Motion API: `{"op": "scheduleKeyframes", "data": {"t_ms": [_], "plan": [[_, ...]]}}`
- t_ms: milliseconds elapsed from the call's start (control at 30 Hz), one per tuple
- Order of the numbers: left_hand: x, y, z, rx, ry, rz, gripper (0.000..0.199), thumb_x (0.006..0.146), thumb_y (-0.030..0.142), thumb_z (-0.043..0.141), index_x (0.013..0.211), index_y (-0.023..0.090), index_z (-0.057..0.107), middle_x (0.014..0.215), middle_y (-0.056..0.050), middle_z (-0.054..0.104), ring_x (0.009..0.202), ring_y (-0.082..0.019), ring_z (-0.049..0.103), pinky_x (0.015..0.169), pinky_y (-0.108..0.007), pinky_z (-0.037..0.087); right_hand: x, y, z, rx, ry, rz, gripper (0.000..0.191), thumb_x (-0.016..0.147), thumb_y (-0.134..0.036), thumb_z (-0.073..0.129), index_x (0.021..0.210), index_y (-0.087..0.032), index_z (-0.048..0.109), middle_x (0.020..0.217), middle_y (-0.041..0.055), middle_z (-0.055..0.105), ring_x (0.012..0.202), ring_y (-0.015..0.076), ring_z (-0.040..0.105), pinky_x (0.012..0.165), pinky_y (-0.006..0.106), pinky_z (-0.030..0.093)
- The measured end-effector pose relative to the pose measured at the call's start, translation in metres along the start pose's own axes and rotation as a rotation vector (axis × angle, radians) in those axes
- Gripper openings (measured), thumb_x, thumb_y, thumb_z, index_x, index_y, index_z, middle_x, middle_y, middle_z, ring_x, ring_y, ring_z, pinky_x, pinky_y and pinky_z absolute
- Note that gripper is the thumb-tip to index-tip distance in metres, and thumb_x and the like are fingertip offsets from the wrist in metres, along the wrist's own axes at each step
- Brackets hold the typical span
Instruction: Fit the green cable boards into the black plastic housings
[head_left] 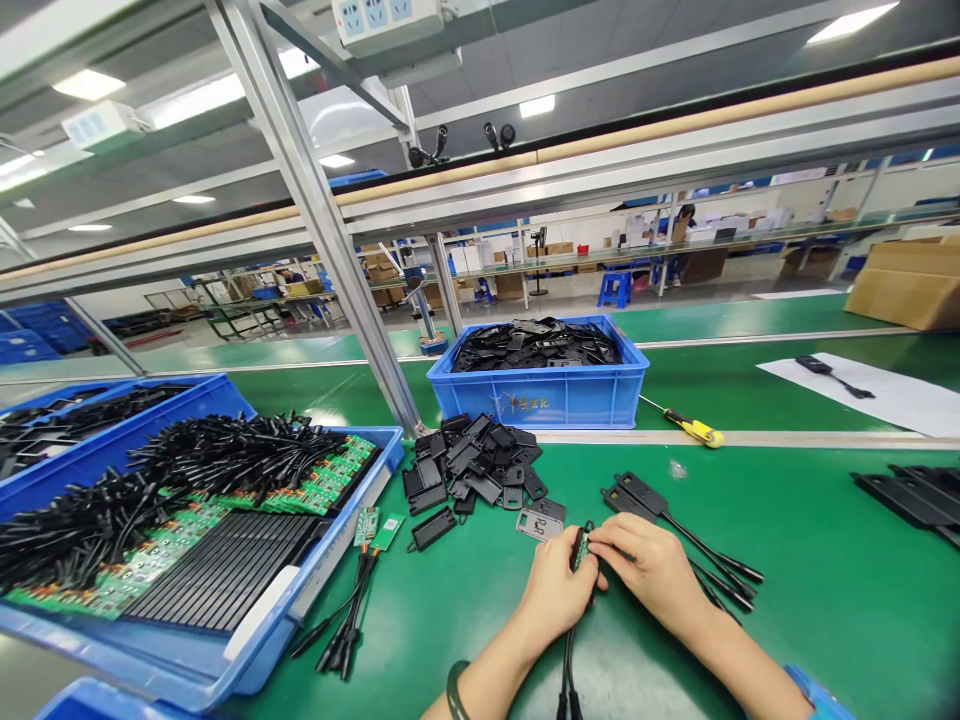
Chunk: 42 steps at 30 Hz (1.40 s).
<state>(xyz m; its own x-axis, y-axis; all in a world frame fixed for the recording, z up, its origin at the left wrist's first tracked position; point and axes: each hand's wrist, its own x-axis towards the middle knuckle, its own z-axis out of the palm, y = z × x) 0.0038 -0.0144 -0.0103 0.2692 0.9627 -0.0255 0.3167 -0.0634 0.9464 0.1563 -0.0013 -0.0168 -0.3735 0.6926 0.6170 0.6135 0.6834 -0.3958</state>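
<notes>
- Hands meet over the green mat: left hand (553, 590) and right hand (651, 566) both pinch a small green circuit board (580, 548) between closed fingertips; its black cable (566, 660) runs down toward the wearer; whether a shell half already sits on the board, I cannot tell
- Finished-looking pieces lie just right of the hands: a few closed black cased units with cables (675, 525), side by side; judging by that small count, only a handful are done
- Feedstock remains plentiful: blue tray (315, 590) on the left holds rows of green boards with black leads; a few loose boards with cables (360, 580) wait beside it
- Pile of black shell halves (472, 462) sits just beyond the hands; one open shell (538, 523) lies nearest the left hand
- Blue bin (555, 395) behind is heaped with more black parts; yellow-handled screwdriver (694, 427) lies untouched near it
- Judged from these stocks, the work is at an early stage, with most boards still uncased
</notes>
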Motion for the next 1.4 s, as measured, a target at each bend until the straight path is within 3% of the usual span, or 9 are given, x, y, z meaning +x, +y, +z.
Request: {"op": "scheduleKeyframes", "data": {"t_ms": [267, 367, 533, 700, 800, 933, 1100, 1233, 1400], "plan": [[0.002, -0.005, 0.001, -0.053, -0.024, -0.076, 0.017, 0.072, 0.018, 0.041, 0.083, 0.017, 0.054, 0.059, 0.000, 0.063, 0.038, -0.009, 0.050, 0.036, -0.017, 0.037, 0.006, -0.009, -0.001, -0.180, -0.156, -0.032, 0.025, 0.093, -0.022, 0.035, 0.080, -0.019, 0.056, 0.077, 0.0048, 0.057, 0.072, 0.0175, 0.056, 0.061, 0.028, 0.044], [0.006, -0.008, 0.000, -0.172, -0.021, -0.163, 0.015, 0.073, 0.025, 0.044, 0.084, 0.017, 0.051, 0.061, -0.001, 0.063, 0.037, -0.009, 0.050, 0.031, -0.016, 0.034, 0.015, -0.003, -0.006, -0.137, -0.256, 0.086, 0.023, 0.093, -0.023, 0.034, 0.078, -0.020, 0.051, 0.077, 0.0027, 0.057, 0.071, 0.0151, 0.055, 0.062, 0.025, 0.044], [0.008, -0.003, -0.003, -0.434, -0.016, -0.217, 0.032, 0.070, 0.042, 0.054, 0.086, 0.016, 0.045, 0.064, -0.003, 0.062, 0.045, -0.010, 0.054, 0.035, -0.016, 0.038, 0.034, 0.057, -0.039, -0.409, -0.295, 0.573, 0.022, 0.091, -0.022, 0.034, 0.084, -0.017, 0.054, 0.091, 0.0083, 0.061, 0.084, 0.0190, 0.059, 0.073, 0.029, 0.045], [0.001, 0.005, -0.004, -0.594, -0.144, -0.214, 0.050, 0.059, 0.042, 0.071, 0.093, 0.011, 0.052, 0.068, -0.007, 0.064, 0.052, -0.011, 0.057, 0.041, -0.017, 0.041, 0.051, 0.100, -0.063, -0.566, -0.308, 0.728, 0.023, 0.081, -0.007, 0.038, 0.074, -0.004, 0.059, 0.084, 0.0278, 0.060, 0.078, 0.0354, 0.061, 0.061, 0.040, 0.043], [-0.003, 0.007, -0.006, -0.689, -0.245, -0.168, 0.058, 0.050, 0.030, 0.080, 0.099, 0.009, 0.055, 0.074, -0.009, 0.066, 0.057, -0.011, 0.059, 0.046, -0.017, 0.045, 0.073, 0.084, -0.043, -0.519, -0.313, 0.631, 0.023, 0.082, -0.009, 0.039, 0.080, -0.005, 0.062, 0.090, 0.0265, 0.062, 0.084, 0.0321, 0.061, 0.066, 0.037, 0.043], [-0.005, 0.005, -0.009, -0.807, -0.401, -0.099, 0.063, 0.052, 0.025, 0.083, 0.107, 0.011, 0.054, 0.076, -0.010, 0.067, 0.064, -0.016, 0.064, 0.054, -0.021, 0.050, 0.102, 0.039, 0.015, -0.281, -0.403, 0.448, 0.016, 0.082, -0.028, 0.053, 0.079, -0.019, 0.065, 0.079, 0.0062, 0.067, 0.076, 0.0174, 0.062, 0.067, 0.024, 0.042], [-0.003, 0.000, -0.010, -0.848, -0.443, -0.058, 0.057, 0.060, 0.031, 0.079, 0.104, 0.015, 0.047, 0.083, -0.011, 0.067, 0.055, -0.015, 0.064, 0.047, -0.021, 0.050, 0.112, 0.011, 0.070, -0.169, -0.382, 0.489, 0.028, 0.067, -0.043, 0.067, 0.065, -0.016, 0.060, 0.075, 0.0086, 0.064, 0.069, 0.0206, 0.060, 0.056, 0.026, 0.039], [-0.003, 0.002, -0.010, -0.836, -0.336, -0.073, 0.053, 0.061, 0.032, 0.078, 0.099, 0.013, 0.046, 0.079, -0.011, 0.068, 0.046, -0.011, 0.059, 0.042, -0.018, 0.048, 0.107, 0.020, 0.061, -0.055, -0.313, 0.530, 0.024, 0.074, -0.033, 0.060, 0.057, -0.018, 0.054, 0.057, 0.0021, 0.059, 0.057, 0.0160, 0.056, 0.053, 0.025, 0.037], [-0.002, 0.005, -0.008, -0.823, -0.191, -0.150, 0.061, 0.054, 0.034, 0.081, 0.100, 0.011, 0.047, 0.081, -0.012, 0.068, 0.049, -0.012, 0.060, 0.045, -0.020, 0.049, 0.086, 0.030, 0.003, 0.170, -0.088, 0.531, 0.025, 0.081, -0.044, 0.049, 0.079, -0.019, 0.052, 0.068, 0.0012, 0.059, 0.063, 0.0148, 0.056, 0.057, 0.025, 0.042]]}}
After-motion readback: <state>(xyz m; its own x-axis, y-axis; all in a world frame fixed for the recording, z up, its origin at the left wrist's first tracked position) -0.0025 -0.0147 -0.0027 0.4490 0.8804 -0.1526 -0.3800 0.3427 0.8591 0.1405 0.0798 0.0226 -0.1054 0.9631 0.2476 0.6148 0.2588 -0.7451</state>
